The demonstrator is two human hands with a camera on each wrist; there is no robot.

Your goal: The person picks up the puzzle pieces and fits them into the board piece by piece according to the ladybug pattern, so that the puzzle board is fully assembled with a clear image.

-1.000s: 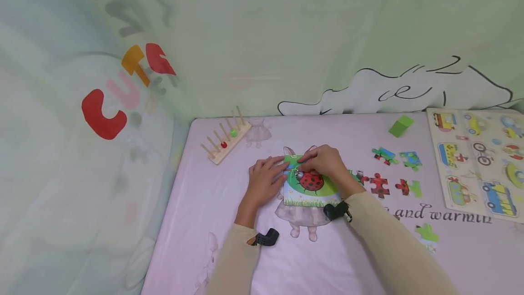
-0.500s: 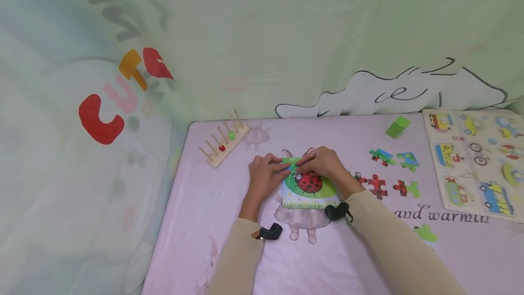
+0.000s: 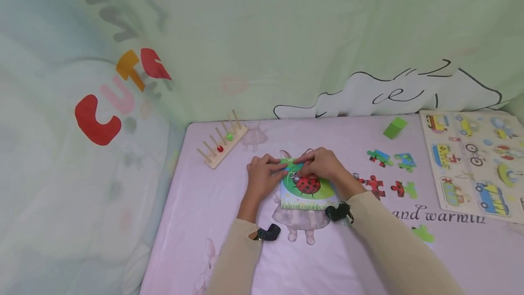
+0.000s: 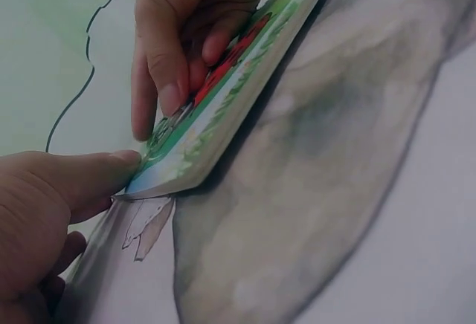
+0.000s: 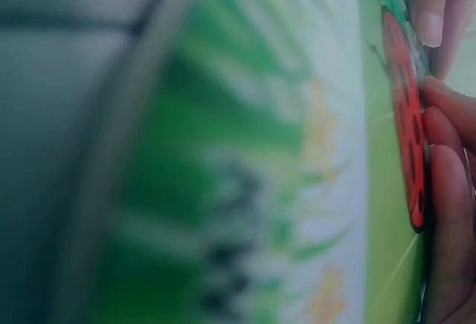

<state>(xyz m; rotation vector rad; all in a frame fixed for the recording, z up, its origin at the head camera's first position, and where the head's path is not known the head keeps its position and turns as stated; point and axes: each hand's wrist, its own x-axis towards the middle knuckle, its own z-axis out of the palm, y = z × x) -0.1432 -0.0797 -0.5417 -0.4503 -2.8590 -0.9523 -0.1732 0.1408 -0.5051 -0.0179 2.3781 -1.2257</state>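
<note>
A square ladybug puzzle board (image 3: 313, 201) lies flat on the pink cloth; its grass edge fills much of the right wrist view. My left hand (image 3: 260, 180) is at the board's upper left corner. In the left wrist view the thumb lies on the face and a finger reaches the edge, so the hand pinches the corner. Over the upper part of the picture, my right hand (image 3: 325, 164) holds a blue-green puzzle piece (image 3: 291, 166) against the board, mostly hidden by the fingertips. Right fingers (image 4: 169, 90) bend down onto the picture in the left wrist view.
Several loose puzzle pieces (image 3: 374, 186) lie right of the board, some partly behind the right forearm. Beyond them are a green block (image 3: 395, 128) and a wooden vehicle puzzle (image 3: 464, 174). A peg rack (image 3: 227, 147) with red and green beads stands at the back left.
My left hand's fingers have drawn in from a flatter spread and bent at the board's corner. The right hand stays at the top of the picture with small finger shifts.
</note>
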